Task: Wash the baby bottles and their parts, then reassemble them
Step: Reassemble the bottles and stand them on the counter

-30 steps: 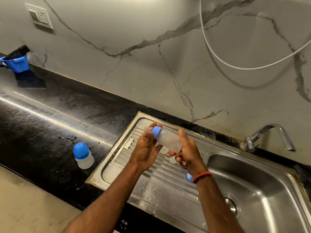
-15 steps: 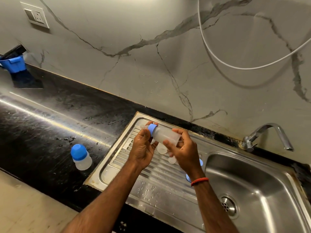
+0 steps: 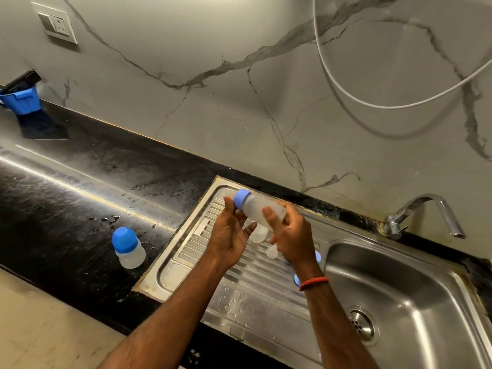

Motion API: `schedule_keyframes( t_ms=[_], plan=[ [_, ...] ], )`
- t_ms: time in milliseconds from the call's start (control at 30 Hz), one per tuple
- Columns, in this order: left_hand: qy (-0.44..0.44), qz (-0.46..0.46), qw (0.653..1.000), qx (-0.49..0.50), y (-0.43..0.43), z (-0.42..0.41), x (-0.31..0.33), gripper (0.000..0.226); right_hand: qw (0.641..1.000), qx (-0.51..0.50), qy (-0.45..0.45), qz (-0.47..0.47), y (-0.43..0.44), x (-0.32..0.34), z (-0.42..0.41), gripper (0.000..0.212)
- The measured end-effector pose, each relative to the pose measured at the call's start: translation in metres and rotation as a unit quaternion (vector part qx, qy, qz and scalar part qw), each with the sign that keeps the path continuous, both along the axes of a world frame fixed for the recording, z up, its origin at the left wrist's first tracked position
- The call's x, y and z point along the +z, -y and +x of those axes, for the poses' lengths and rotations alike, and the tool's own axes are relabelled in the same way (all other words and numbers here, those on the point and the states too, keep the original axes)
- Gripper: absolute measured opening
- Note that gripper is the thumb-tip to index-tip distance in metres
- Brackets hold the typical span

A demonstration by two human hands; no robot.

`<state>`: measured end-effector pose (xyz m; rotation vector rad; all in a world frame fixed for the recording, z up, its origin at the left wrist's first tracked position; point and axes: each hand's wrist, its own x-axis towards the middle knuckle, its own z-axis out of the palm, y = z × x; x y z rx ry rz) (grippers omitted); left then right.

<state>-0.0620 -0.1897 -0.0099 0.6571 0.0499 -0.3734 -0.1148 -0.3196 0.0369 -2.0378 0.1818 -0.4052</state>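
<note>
While the left hand [image 3: 229, 233] kept pinching the blue collar [image 3: 241, 198], the right hand [image 3: 290, 235] had curled fully round the bottle [image 3: 257, 209], held tilted above the far edge of the drainboard [image 3: 186, 251].

You are in a kitchen: a stainless steel sink [image 3: 439, 302] with a ribbed drainboard [image 3: 191, 251] and a curved tap [image 3: 423, 206] is set into a glossy black stone tabletop [image 3: 66, 187], backed by a veined marble-look wall [image 3: 186, 54] with a switch socket [image 3: 57, 25]
</note>
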Motion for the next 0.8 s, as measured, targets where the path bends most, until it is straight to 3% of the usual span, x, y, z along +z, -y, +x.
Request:
schedule_keyframes(
  t_ms=[100,200,333,433,500,600,733,800],
  plan=[
    [-0.031,-0.02,0.999,-0.016,0.005,0.001,0.009,0.058,0.957,0.041,0.106,-0.266,0.001,-0.021,-0.002,0.065],
    [-0.028,-0.007,1.0,-0.011,0.009,0.003,0.013,0.058,0.94,0.005,0.141,-0.311,0.001,-0.029,-0.004,0.066],
    [-0.01,0.034,0.999,0.016,0.013,0.001,0.015,0.052,0.981,-0.036,0.1,-0.163,-0.006,-0.025,-0.004,0.054],
    [0.028,0.059,0.998,0.021,0.013,0.0,0.016,0.036,0.996,-0.049,-0.023,0.07,-0.012,-0.018,0.0,0.049],
    [0.06,0.094,0.993,0.025,0.014,-0.002,0.017,0.029,0.962,-0.062,-0.13,0.234,-0.008,-0.008,0.001,0.053],
    [0.114,0.137,0.984,0.015,0.016,-0.005,0.021,0.032,0.912,-0.049,-0.232,0.335,0.007,0.003,-0.002,0.064],
    [0.148,0.164,0.975,-0.005,0.023,-0.002,0.027,0.024,0.879,-0.039,-0.238,0.411,0.017,0.003,-0.005,0.074],
    [0.147,0.176,0.973,-0.013,0.029,-0.003,0.025,0.034,0.872,-0.038,-0.219,0.437,0.021,0.0,-0.005,0.078]
  ],
)
